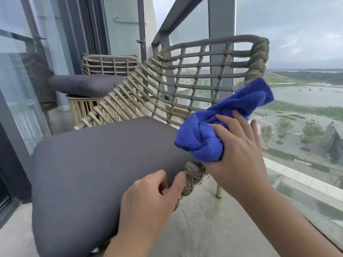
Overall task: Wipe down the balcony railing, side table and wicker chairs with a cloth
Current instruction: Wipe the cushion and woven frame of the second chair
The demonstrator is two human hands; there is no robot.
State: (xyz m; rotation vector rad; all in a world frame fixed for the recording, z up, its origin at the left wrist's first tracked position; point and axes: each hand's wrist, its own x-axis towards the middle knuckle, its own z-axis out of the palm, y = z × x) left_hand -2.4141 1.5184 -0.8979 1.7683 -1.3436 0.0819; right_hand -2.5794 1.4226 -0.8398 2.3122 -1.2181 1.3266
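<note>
Near: left hand pinches braided front rim of wicker chair, beside grey seat cushion. Just right, right hand grips bunched blue cloth against chair's right edge. Far left: second chair, side table. Railing beyond.

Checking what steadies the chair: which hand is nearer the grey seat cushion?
Left. The left hand grips the braided chair rim at the grey seat cushion's edge; the right hand holds the blue cloth beside it.
</note>
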